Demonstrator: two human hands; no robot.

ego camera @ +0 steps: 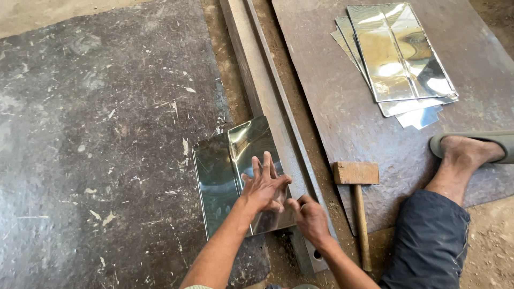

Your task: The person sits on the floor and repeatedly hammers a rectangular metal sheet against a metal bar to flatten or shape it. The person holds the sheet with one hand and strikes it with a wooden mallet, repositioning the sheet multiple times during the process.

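Note:
A shiny folded metal sheet (230,166) lies on a dark scratched floor plate, its right edge against a long steel angle bar (267,101). My left hand (263,184) presses flat on the sheet with the fingers spread. My right hand (309,217) pinches the sheet's near right corner, just beside the bar. The corner itself is hidden under my fingers.
A wooden mallet (357,203) lies on the ground right of the bar. A stack of shiny sheets (396,59) rests on a rusty plate (332,107) at the far right. My leg and sandalled foot (466,152) stretch across the right side.

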